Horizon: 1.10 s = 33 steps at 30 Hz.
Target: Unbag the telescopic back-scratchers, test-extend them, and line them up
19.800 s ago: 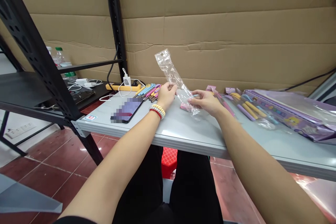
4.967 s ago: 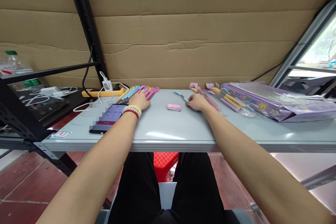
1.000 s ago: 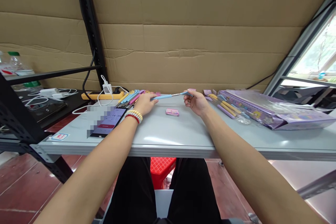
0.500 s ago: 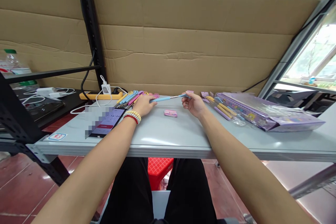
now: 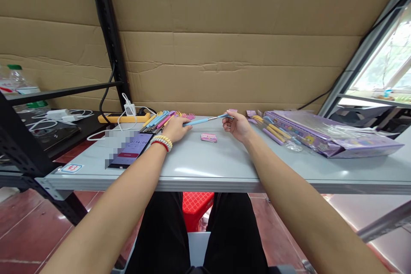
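Note:
Held almost level above the table is a slim, pen-like blue stick with a silver section near its right end. My left hand, with a beaded bracelet at the wrist, is closed on its left end. At the other end, my right hand pinches the blue tip between thumb and fingers. Below the stick lies a small pink printed packet or card stack. Just beyond my left hand is a row of similar coloured sticks, several with fork-like ends; my hand partly covers them.
Left of my forearm lies a phone showing a timer. Behind it are a yellow power strip and white cables. To the right are bagged yellow and purple sticks and a purple box. Cardboard walls the table's back.
Both hands keep hold of the blue stick in nearly the same position. The view has shifted very slightly; nothing else has visibly moved.

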### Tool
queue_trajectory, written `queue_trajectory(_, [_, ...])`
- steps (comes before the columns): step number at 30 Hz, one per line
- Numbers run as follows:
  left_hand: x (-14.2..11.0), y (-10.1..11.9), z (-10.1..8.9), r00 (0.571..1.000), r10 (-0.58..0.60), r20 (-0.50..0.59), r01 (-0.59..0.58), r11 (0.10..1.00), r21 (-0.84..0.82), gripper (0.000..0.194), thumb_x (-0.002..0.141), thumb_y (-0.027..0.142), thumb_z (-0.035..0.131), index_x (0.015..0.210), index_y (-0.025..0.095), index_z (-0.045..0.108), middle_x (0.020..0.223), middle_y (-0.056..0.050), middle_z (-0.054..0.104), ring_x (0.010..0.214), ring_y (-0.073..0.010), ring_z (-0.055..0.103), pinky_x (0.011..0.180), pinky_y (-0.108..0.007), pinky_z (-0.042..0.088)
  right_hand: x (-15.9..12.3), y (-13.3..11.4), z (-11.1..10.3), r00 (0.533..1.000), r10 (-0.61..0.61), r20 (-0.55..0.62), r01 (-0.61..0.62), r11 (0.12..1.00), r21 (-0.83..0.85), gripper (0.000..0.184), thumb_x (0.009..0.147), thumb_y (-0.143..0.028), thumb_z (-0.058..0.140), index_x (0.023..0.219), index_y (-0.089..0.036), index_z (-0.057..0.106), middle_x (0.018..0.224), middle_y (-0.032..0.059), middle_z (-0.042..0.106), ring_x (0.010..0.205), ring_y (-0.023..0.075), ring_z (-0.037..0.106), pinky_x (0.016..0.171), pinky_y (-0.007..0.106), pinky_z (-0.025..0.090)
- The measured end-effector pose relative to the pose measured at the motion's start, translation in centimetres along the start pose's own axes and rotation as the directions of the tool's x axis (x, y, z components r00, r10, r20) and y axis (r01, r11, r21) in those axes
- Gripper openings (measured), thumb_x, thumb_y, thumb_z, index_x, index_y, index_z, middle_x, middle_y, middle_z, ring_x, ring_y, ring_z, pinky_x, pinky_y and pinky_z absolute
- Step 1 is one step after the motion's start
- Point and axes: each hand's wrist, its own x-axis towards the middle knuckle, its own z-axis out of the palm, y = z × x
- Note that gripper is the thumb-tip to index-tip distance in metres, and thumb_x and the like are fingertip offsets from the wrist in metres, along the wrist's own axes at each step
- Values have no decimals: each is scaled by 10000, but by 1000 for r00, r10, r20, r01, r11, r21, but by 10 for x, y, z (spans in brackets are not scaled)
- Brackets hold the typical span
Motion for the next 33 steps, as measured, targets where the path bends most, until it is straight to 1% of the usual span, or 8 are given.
queue_trajectory(5, [0, 0, 0, 1000, -10, 8, 10, 1000, -20, 294, 797, 330, 576, 1035, 224, 711, 1011, -45, 707, 923, -209, 609, 860, -319, 463, 0, 0, -1, 1000, -4, 6, 4, 1000, -25, 240, 661, -380, 672, 715, -200, 522, 568, -14, 566, 448, 95, 478, 400, 220, 293])
queue_trajectory(11, [0, 0, 1, 1000, -2, 29, 3, 1000, -11, 304, 810, 318, 563, 1053, 202, 704, 1029, -52, 703, 927, -207, 613, 863, -308, 462, -1, 0, 0, 1000, 12, -5, -12, 1000, -12, 222, 656, -357, 672, 714, -197, 529, 566, -8, 573, 445, 97, 480, 400, 222, 302])
queue_trajectory(16, [0, 0, 1, 999, -18, 29, 19, 1000, -20, 317, 816, 324, 558, 1075, 198, 690, 1069, -56, 694, 959, -204, 609, 872, -305, 458, -2, -1, 0, 1000, -2, 8, 2, 1000, -21, 224, 651, -353, 677, 719, -197, 532, 571, -2, 585, 448, 100, 483, 401, 222, 304])
queue_trajectory(20, [0, -1, 2, 999, -15, 30, 15, 1000, -21, 307, 814, 328, 558, 1058, 202, 696, 1033, -54, 703, 924, -203, 613, 841, -303, 467, -2, -1, 1, 1000, -1, 0, 1, 999, -32, 227, 646, -360, 677, 709, -196, 533, 561, -4, 575, 444, 100, 477, 395, 223, 298])
queue_trajectory(23, [0, -1, 2, 1000, -2, 30, 2, 1000, -18, 297, 814, 324, 558, 1046, 203, 700, 1029, -55, 702, 929, -206, 611, 842, -306, 465, -2, -2, 1, 1000, -24, 11, 24, 999, -39, 239, 643, -370, 687, 721, -198, 541, 568, -3, 575, 448, 98, 480, 390, 218, 300])
queue_trajectory(27, [-1, 0, 1, 999, 14, 31, -13, 1000, -9, 291, 820, 316, 550, 1039, 199, 702, 1014, -54, 704, 920, -206, 610, 843, -314, 464, -1, -2, 0, 998, -69, 7, 69, 995, -79, 294, 644, -418, 721, 713, -197, 540, 575, 6, 578, 446, 98, 479, 372, 217, 295])
queue_trajectory(30, [-1, 0, 2, 1000, 19, 16, -19, 1000, 10, 295, 827, 309, 539, 1050, 199, 699, 1012, -55, 705, 916, -206, 607, 854, -316, 462, 2, -1, -1, 995, -100, -17, 97, 984, -148, 364, 649, -494, 737, 705, -198, 532, 588, 23, 596, 441, 100, 486, 360, 218, 296])
queue_trajectory(33, [0, -2, 4, 1000, 19, -7, -19, 1000, 17, 313, 845, 310, 515, 1080, 191, 684, 1050, -64, 695, 958, -210, 601, 886, -320, 450, 5, 0, -3, 992, -123, -38, 113, 971, -209, 424, 657, -574, 718, 713, -200, 527, 612, 33, 621, 437, 98, 496, 358, 213, 311])
